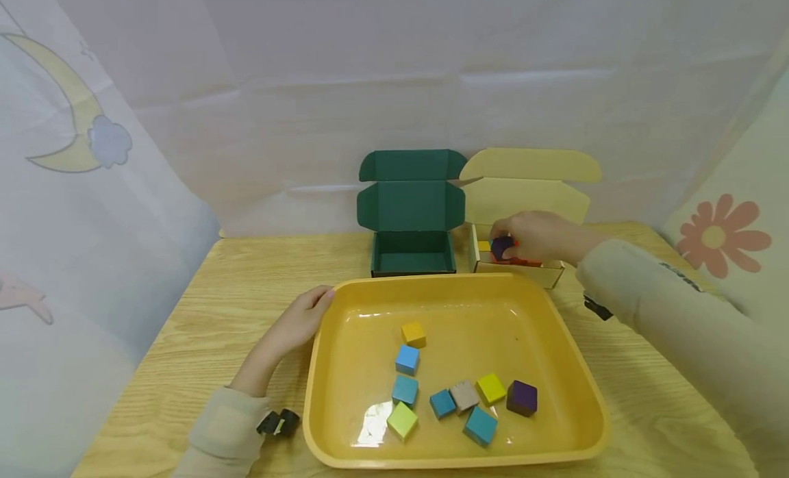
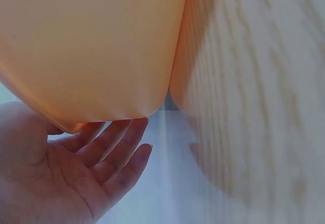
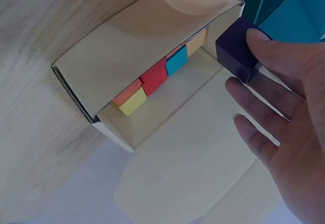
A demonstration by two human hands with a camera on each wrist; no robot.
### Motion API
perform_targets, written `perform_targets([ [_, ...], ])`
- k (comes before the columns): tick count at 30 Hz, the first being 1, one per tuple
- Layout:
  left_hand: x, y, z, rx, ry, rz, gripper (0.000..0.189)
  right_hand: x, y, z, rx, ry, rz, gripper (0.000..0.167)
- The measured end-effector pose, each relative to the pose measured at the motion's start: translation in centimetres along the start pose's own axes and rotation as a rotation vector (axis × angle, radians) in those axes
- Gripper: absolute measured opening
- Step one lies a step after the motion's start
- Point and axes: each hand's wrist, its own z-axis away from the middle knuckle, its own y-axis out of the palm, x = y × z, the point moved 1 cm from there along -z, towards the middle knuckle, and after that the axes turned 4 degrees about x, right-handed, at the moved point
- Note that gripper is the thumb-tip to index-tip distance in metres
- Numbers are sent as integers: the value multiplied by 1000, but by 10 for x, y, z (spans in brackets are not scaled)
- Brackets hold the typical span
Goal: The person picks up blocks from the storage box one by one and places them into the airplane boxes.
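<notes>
A dark purple block [image 3: 237,49] is pinched between the thumb and fingers of my right hand [image 1: 542,235]. That hand is over the open cream box [image 1: 524,198], where several coloured blocks lie along one inner wall, among them a red block [image 3: 154,76] and a teal block [image 3: 176,60]. My left hand [image 1: 306,318] holds the far left corner of the yellow tray [image 1: 459,459], its thumb at the rim and its fingers against the outer wall [image 2: 101,46]. Inside the tray lie several cubes, including a purple cube [image 1: 522,398] and an orange cube [image 1: 414,334].
Left of the cream box stands an open dark green box [image 1: 413,262], its lid raised. Both boxes stand behind the tray on a wood-grain table [image 1: 203,327]. A pale cloth [image 1: 345,87] hangs behind, with printed cloth at the sides.
</notes>
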Motion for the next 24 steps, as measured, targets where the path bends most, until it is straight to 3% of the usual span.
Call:
perform_targets([
  [8,1,-1,-1,6,12,-12,42,-12,13,-18,61,13,-95,24],
  [15,0,-2,-1,-4,14,-32,43,-8,16,-25,137,23,-80,21],
  [24,-1,-2,1,-3,17,-41,44,-7,20,-30,204,123,-112,27],
])
